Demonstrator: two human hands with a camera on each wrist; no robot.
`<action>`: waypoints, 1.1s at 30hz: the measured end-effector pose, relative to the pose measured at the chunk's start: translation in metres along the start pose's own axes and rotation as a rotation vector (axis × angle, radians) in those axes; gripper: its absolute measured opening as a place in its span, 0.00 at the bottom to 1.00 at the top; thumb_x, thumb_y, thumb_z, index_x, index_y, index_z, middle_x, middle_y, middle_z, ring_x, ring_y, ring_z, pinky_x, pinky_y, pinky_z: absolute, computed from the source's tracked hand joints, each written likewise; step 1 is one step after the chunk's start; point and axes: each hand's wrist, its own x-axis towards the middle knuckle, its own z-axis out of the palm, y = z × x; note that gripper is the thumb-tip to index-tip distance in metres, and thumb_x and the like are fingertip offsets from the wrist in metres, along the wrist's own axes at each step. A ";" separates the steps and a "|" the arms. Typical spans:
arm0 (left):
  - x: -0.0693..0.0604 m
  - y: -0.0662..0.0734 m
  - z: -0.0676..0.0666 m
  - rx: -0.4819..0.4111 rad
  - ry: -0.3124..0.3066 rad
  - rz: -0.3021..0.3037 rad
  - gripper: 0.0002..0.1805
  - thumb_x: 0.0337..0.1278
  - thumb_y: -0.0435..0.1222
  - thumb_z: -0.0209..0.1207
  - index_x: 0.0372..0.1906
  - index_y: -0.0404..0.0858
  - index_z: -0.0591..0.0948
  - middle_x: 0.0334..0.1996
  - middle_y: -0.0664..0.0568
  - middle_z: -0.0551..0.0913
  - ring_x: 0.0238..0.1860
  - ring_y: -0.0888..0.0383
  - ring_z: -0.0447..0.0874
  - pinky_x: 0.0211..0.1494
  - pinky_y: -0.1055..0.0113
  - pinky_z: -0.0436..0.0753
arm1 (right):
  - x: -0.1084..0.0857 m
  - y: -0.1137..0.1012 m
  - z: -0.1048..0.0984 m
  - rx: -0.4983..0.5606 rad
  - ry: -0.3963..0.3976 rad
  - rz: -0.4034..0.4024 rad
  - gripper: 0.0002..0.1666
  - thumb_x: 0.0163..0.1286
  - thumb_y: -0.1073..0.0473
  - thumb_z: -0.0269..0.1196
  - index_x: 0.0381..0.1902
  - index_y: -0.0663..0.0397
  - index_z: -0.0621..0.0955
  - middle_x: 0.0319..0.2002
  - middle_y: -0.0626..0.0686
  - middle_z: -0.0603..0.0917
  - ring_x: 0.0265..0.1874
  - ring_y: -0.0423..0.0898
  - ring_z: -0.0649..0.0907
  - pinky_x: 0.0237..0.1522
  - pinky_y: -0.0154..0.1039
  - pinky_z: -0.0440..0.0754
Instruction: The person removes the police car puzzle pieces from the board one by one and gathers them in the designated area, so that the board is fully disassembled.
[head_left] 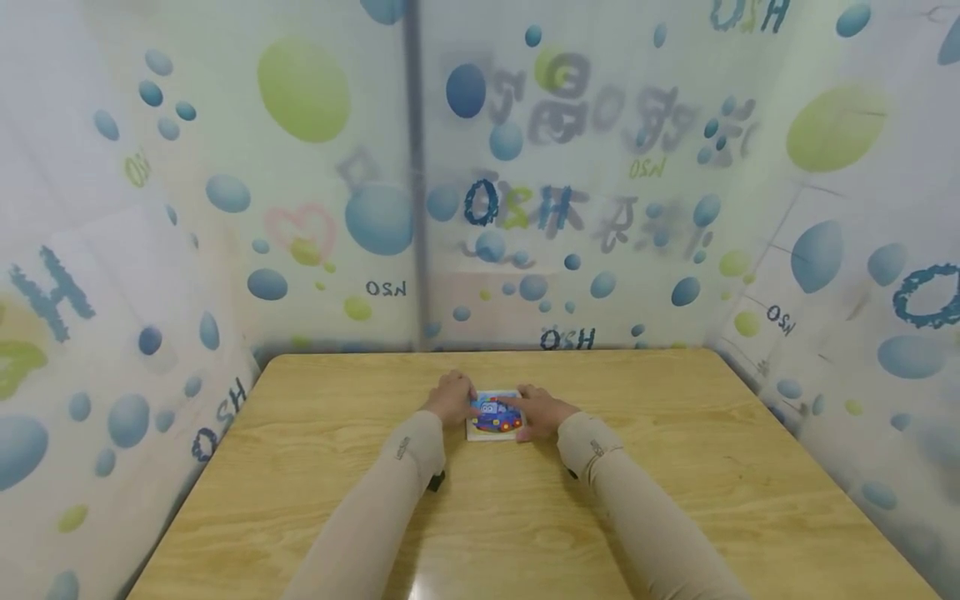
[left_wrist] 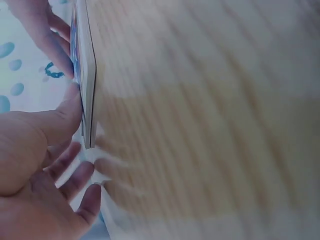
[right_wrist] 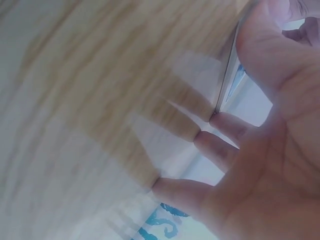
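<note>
A small flat picture board with a blue cartoon car and a pale border lies on the wooden table. Its thin layered edge shows in the left wrist view. My left hand is at the board's left side, thumb touching the printed face and the other fingers loosely bent beside the corner. From the right, my right hand holds the board across its near and far edges, index finger on the picture. In the right wrist view the outer fingertips rest on the table.
The light wooden table reaches out around the board on all sides. Pale curtains printed with blue and green drops and letters stand behind the far edge and along both sides.
</note>
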 end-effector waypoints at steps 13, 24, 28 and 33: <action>0.002 0.000 -0.003 -0.077 -0.010 0.060 0.25 0.56 0.34 0.72 0.55 0.34 0.75 0.47 0.45 0.79 0.52 0.48 0.79 0.60 0.53 0.79 | -0.003 -0.001 0.001 0.004 0.023 -0.007 0.45 0.71 0.49 0.66 0.80 0.39 0.60 0.78 0.66 0.53 0.76 0.65 0.57 0.73 0.62 0.60; 0.002 -0.006 -0.002 -0.085 0.052 0.115 0.10 0.62 0.27 0.65 0.46 0.37 0.81 0.43 0.47 0.78 0.48 0.50 0.78 0.59 0.55 0.81 | -0.003 -0.001 0.003 0.007 0.030 -0.023 0.44 0.71 0.50 0.66 0.80 0.42 0.60 0.78 0.67 0.54 0.75 0.66 0.58 0.73 0.62 0.61; 0.002 -0.004 -0.003 -0.063 0.060 0.127 0.10 0.63 0.29 0.66 0.46 0.39 0.80 0.42 0.49 0.78 0.47 0.51 0.77 0.56 0.56 0.81 | -0.003 0.000 0.003 -0.010 0.024 -0.006 0.44 0.71 0.48 0.65 0.80 0.40 0.60 0.78 0.66 0.53 0.76 0.65 0.57 0.73 0.62 0.60; 0.001 -0.002 -0.003 -0.100 0.064 0.137 0.09 0.62 0.28 0.65 0.44 0.40 0.80 0.45 0.46 0.83 0.51 0.48 0.81 0.58 0.53 0.81 | -0.003 0.000 0.003 -0.030 0.018 -0.001 0.44 0.72 0.46 0.64 0.80 0.39 0.60 0.79 0.65 0.53 0.77 0.64 0.56 0.74 0.62 0.59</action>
